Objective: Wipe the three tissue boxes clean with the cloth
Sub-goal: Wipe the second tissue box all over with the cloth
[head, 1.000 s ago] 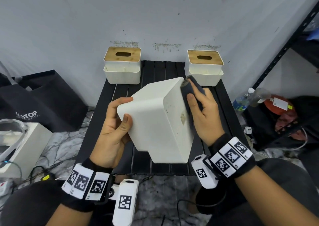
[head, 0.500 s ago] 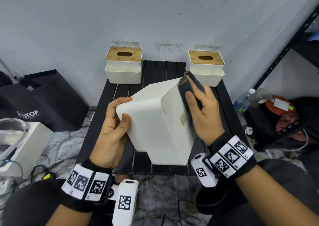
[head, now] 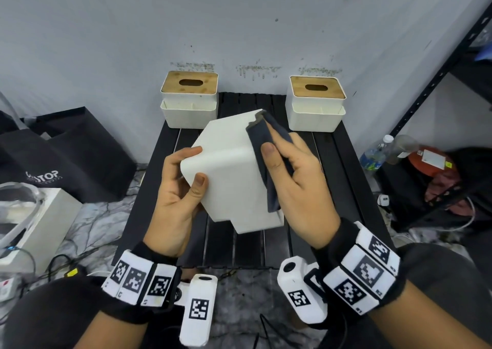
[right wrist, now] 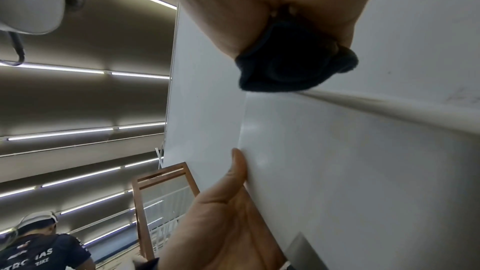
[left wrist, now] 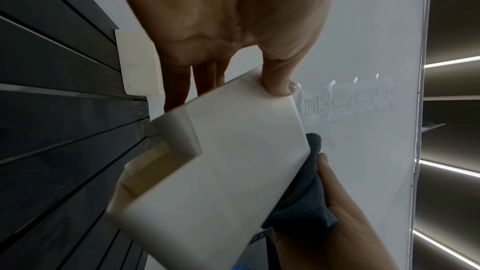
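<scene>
I hold a white tissue box (head: pixel 231 172) tilted in the air over the black slatted table (head: pixel 332 156). My left hand (head: pixel 181 188) grips its left corner, thumb on the near face and fingers behind; the left wrist view shows the same box (left wrist: pixel 221 171). My right hand (head: pixel 290 172) pinches a dark cloth (head: pixel 266 148) and presses it against the box's right face near the top edge. In the right wrist view the cloth (right wrist: pixel 293 63) bunches under the palm on the box (right wrist: pixel 363 161). Two more tissue boxes with wooden lids stand at the back left (head: pixel 189 99) and back right (head: pixel 316 103).
A grey wall rises directly behind the table. A black bag (head: pixel 61 156) and a white device (head: pixel 34 215) sit on the floor to the left. A plastic bottle (head: pixel 372 156) and a black metal shelf frame (head: pixel 436 82) stand to the right. Cables lie on the marbled floor.
The box has turned a little in my left hand. My right hand has slid the cloth along the box's right face, toward its upper edge.
</scene>
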